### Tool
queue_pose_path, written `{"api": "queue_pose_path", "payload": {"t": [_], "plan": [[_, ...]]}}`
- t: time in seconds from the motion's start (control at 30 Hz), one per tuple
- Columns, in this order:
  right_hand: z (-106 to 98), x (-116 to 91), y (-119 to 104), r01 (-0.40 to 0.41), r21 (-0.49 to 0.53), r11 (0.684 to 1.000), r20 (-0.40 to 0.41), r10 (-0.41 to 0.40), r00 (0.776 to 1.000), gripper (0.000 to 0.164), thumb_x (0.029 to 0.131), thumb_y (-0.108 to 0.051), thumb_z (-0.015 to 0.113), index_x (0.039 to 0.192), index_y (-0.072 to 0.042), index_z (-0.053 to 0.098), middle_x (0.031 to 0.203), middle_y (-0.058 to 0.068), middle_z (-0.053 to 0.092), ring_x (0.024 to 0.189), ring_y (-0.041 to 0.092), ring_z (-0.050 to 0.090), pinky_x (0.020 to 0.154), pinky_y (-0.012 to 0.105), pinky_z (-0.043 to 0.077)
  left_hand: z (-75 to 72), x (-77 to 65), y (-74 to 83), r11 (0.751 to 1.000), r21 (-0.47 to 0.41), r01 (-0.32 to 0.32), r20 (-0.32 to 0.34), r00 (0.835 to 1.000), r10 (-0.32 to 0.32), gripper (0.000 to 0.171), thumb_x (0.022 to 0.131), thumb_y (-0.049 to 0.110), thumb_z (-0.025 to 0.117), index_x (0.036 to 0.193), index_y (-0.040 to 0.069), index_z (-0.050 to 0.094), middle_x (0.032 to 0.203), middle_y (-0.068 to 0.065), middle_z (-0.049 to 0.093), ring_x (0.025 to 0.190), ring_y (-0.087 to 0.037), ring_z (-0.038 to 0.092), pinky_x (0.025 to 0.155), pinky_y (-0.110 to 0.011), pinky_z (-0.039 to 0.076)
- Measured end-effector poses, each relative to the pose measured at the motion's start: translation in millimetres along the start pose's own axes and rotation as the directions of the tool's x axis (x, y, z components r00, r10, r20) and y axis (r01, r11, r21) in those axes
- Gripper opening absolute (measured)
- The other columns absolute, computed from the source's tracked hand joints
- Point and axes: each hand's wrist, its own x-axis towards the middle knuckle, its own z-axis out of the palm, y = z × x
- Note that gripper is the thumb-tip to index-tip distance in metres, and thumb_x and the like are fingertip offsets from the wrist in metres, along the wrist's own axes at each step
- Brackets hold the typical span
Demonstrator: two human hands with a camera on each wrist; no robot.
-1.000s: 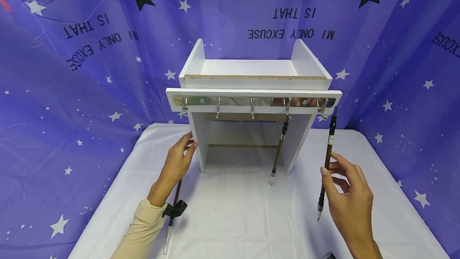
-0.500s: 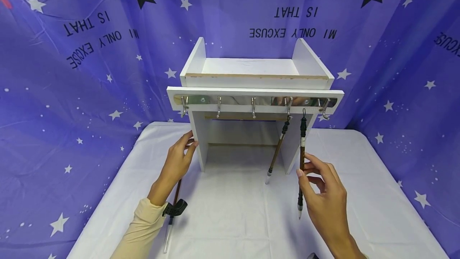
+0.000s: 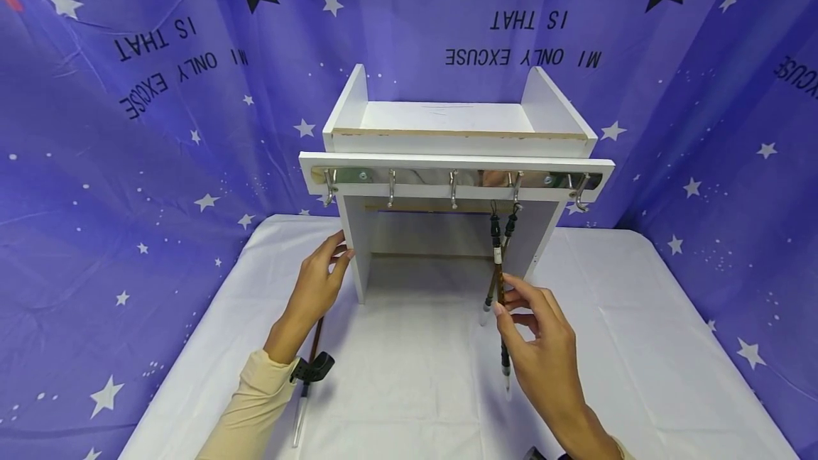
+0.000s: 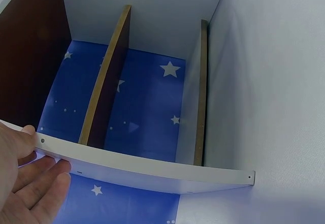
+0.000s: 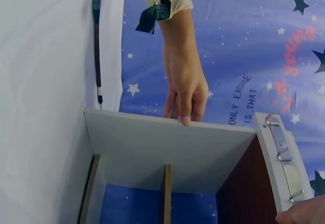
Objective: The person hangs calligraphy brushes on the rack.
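Observation:
My right hand (image 3: 540, 346) pinches a calligraphy brush (image 3: 498, 255) by its brown handle, thumb against fingers. The brush is nearly upright, tip down, its hanging loop just below the hook rail (image 3: 424, 178), between the middle hook and the one right of it. Behind it, a second calligraphy brush (image 3: 510, 224) hangs slanted from that right-hand hook and crosses it in the head view. My left hand (image 3: 316, 279) holds the front edge of the white shelf's left side panel (image 3: 355, 261); in the left wrist view the thumb (image 4: 28, 130) lies over the edge, fingers along the outer face.
A third calligraphy brush (image 3: 316, 341) lies on the white tablecloth (image 3: 409, 389), partly under the left wrist. The white shelf (image 3: 441, 144) has an upper tray and stands before a purple star-printed curtain (image 3: 160, 162). Metal hooks (image 3: 454, 190) jut from the rail.
My right hand has carried its brush leftward, from beyond the rail's right end to in front of the hanging brush. The left hand keeps its place on the panel.

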Motion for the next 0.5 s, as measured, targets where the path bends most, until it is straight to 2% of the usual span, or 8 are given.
{"api": "queue_pose_path", "payload": {"t": [0.5], "plan": [[19,-1,4,0.005,0.004,1.0,0.053,-0.005,0.999,0.055,0.093,0.009,0.075,0.141,-0.015,0.065,0.11,0.002,0.064,0.096,0.012,0.066,0.084,0.011,0.057,0.9,0.1,1.6,1.0,-0.014,0.007,-0.003,1.0,-0.007,0.043,0.11,0.015,0.059,0.15,0.002,0.053,0.14,-0.022,0.065,0.119,-0.039,0.07,0.104,-0.054,0.058]]}}
